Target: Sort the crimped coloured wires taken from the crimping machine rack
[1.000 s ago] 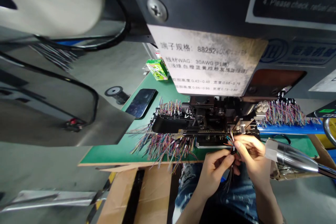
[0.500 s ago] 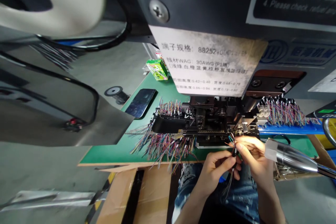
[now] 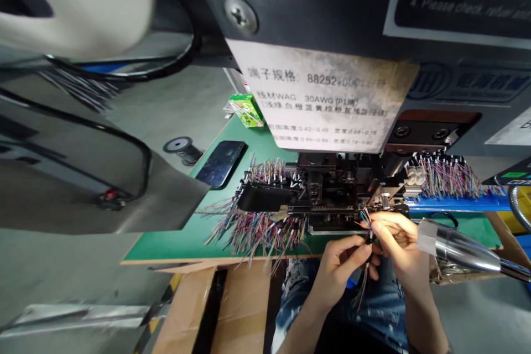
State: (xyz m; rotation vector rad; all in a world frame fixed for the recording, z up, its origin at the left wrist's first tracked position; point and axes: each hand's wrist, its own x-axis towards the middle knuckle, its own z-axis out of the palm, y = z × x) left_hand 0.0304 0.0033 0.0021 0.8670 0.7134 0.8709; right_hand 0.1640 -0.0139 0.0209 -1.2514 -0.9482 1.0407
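My left hand (image 3: 346,260) is closed round the dark sleeve of a thin multi-wire cable (image 3: 362,290), whose loose tail hangs below the fingers toward my lap. With thumb and forefinger, my right hand (image 3: 396,240) pinches the fanned, coloured wire ends at the top of that cable. The wire tips reach up to the front of the crimping machine (image 3: 317,182), beside its work point. Whether a tip sits inside the machine, I cannot make out. The palms and the lower fingers of my right hand are partly hidden.
Many wire bundles (image 3: 261,232) lie on the green table (image 3: 174,243) left of the machine. More bundles (image 3: 452,177) rest on a blue tray (image 3: 460,204) at right. A metal lamp tube (image 3: 464,248) juts in beside my right hand. A phone (image 3: 222,163) and a green box (image 3: 246,110) lie behind.
The camera view has shifted slightly. Both hands keep their grip on the cable, with the right hand and wire tips marginally nearer the machine.
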